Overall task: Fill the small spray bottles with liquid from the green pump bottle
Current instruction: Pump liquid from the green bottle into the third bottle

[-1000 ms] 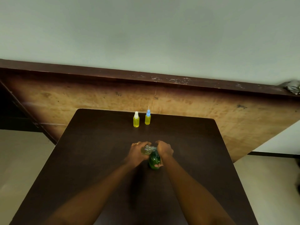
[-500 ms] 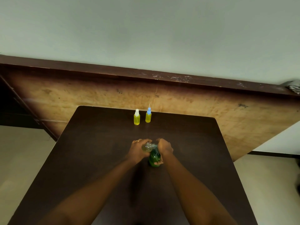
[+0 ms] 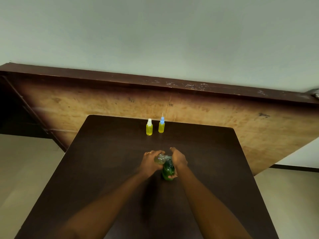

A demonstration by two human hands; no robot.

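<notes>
The green pump bottle is dark translucent green with a rounded body, standing upright on the dark brown counter near its middle. The right grip lies over its top, thumb curled round the lower body, fingers reaching forward. The left grip, with a ring on one finger, is wrapped round a small clear bottle held against the pump's spout. There are three small bottles: this clear one, and two filled with yellow liquid at the counter's far edge, a white-capped bottle just beside a blue-capped bottle, both upright. There is one green bottle. The pump head is hidden under the right palm, and the clear bottle's neck and level are too blurred to read. A worn wooden board leans behind the counter.
</notes>
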